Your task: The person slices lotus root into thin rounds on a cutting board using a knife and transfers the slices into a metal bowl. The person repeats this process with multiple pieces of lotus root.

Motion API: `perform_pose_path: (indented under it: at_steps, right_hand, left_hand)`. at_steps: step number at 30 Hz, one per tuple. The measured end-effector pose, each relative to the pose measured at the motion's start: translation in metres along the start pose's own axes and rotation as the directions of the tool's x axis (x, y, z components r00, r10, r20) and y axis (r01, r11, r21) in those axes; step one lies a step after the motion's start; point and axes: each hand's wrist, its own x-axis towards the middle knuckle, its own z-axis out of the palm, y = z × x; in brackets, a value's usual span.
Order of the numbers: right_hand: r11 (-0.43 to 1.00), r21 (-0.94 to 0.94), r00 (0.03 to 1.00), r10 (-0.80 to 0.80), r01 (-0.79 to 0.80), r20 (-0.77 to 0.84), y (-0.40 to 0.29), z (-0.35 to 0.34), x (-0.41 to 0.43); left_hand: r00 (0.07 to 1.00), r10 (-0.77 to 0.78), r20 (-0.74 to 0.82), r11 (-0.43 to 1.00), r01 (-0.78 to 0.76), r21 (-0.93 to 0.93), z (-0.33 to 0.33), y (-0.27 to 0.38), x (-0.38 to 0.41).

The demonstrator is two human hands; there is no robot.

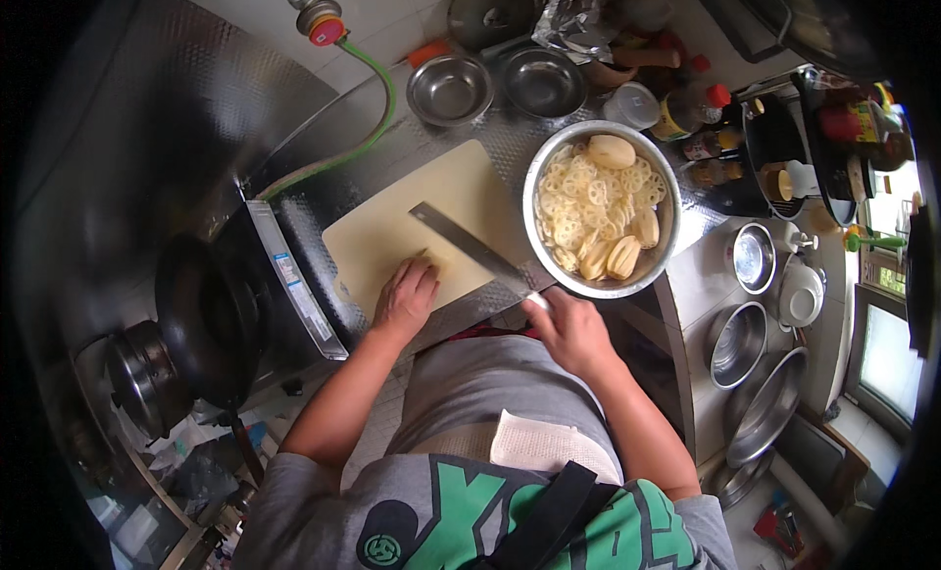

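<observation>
My right hand [579,333] is closed around the white handle of a kitchen knife [470,245]. The knife's broad steel blade slants up and left over a cream plastic cutting board [448,180]. Left of the blade, my left hand [409,294] presses its fingers onto a small pale piece of lotus root [435,258], mostly hidden beneath them. To the right of the board stands a steel basin [531,195]. It holds many thin lotus root slices [581,195], a whole peeled section [612,152] and several partly sliced pieces [624,257].
Two steel bowls [450,91] [544,83] sit behind the board, near a green hose [386,118]. Bottles [684,110] and a lidded tub [631,107] crowd the back right. A black wok [202,320] is at the left; more steel bowls [737,344] line the right.
</observation>
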Motion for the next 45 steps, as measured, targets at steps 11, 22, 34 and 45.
perform_pose_path:
  at_steps: [11, 22, 34, 45]
  right_hand:
    - [0.996, -0.016, 0.991, -0.08, 0.082, 0.111, 0.012, 0.068, 0.017]
    - [1.0, 0.011, 0.983, -0.026, 0.024, 0.181, 0.005, 0.063, 0.023]
    - [0.999, -0.049, 0.973, 0.023, -0.012, 0.229, 0.004, 0.038, 0.009]
    - [0.986, 0.005, 0.978, -0.166, 0.167, 0.129, 0.009, 0.114, 0.091]
  left_hand:
    - [0.998, 0.044, 0.039, 0.991, -0.049, 0.123, 0.003, 0.002, -0.008]
    - [0.996, 0.04, 0.076, 0.997, -0.045, 0.07, -0.006, 0.005, 0.003]
    - [0.994, -0.008, 0.108, 0.996, -0.002, 0.087, -0.009, 0.01, 0.005]
    - [0.989, -0.029, 0.143, 0.999, 0.031, -0.011, -0.013, 0.009, 0.008]
